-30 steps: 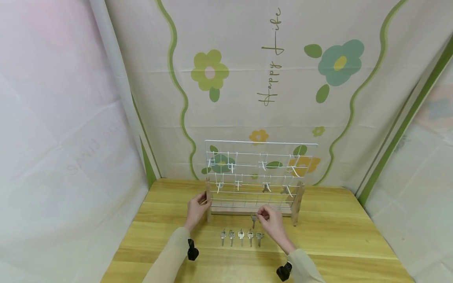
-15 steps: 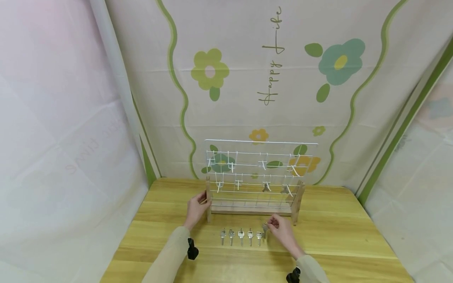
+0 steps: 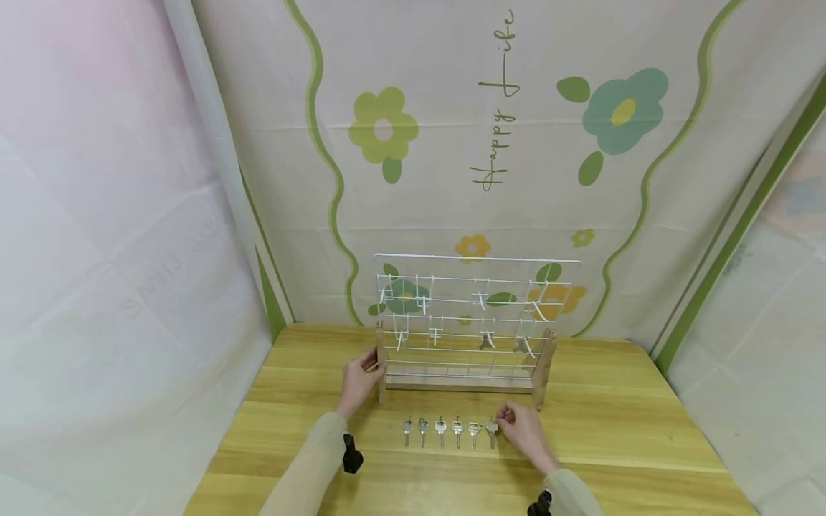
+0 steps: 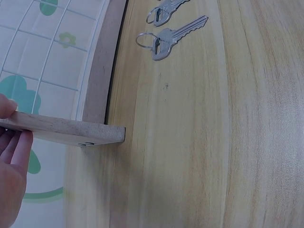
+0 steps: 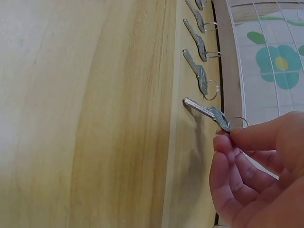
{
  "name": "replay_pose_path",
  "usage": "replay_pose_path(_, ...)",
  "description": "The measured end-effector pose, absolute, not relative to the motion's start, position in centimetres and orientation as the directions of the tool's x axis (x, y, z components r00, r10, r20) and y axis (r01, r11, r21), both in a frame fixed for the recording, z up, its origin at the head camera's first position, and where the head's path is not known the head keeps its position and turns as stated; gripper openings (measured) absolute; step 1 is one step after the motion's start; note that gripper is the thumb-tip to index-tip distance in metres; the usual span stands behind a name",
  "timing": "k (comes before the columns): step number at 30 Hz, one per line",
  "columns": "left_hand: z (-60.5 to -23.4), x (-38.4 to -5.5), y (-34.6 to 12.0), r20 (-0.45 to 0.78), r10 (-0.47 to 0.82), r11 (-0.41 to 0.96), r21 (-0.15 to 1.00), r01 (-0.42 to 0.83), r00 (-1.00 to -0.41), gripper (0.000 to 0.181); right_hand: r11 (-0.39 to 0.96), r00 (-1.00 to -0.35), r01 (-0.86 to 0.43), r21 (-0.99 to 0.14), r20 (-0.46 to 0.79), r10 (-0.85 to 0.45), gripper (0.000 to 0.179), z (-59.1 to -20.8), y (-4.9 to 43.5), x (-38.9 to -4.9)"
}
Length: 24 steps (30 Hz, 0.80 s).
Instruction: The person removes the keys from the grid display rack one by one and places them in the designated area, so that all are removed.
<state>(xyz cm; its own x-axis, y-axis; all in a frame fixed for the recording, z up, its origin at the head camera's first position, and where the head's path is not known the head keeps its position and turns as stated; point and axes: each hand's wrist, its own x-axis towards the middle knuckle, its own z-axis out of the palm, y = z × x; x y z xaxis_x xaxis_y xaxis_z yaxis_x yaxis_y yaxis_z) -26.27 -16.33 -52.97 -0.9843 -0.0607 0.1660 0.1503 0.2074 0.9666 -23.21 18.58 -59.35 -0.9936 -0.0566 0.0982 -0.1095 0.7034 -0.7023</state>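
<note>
My right hand pinches a silver key by its head, near its small ring, between thumb and fingers. That key is at the right end of a row of keys lying on the table in front of a white wire rack. In the right wrist view the key's head looks slightly raised, with a shadow below it. At the rack's left side, my left hand grips the wooden end post, thumb on one face and fingers on the other.
Several white hooks stick out from the rack's wire grid. Keys hang on two lower right hooks. A wooden base bar joins the posts. Behind stands a patterned fabric wall, and the wooden table extends to both sides.
My right hand has moved to the right and toward me with the key, bringing it down from before the rack to the row's right end. My left hand has stayed on the post.
</note>
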Motion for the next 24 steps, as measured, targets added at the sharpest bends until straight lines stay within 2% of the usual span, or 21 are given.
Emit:
replay_pose_path(8, -53.0, -26.2, -16.3, 0.167, -0.053, 0.208, 0.966, 0.153, -0.985, 0.048, 0.673, -0.998, -0.064, -0.737, 0.052, -0.038, 0.012, -59.9, 18.8, -23.5)
replay_pose_path(15, -53.3, -26.6, -16.4, 0.159, -0.048, 0.205, 0.968, 0.146, -0.986, 0.049, 0.698, -0.997, -0.074, -0.712, 0.069, -0.036, 0.012, -60.0, 19.0, -23.5)
replay_pose_path(24, -56.5, -28.5, -16.6, 0.149, -0.107, 0.191, 0.974, 0.126, -0.983, 0.050, 0.720, -0.992, -0.116, -0.684, 0.116, -0.050, 0.013, -60.4, 19.0, -23.7)
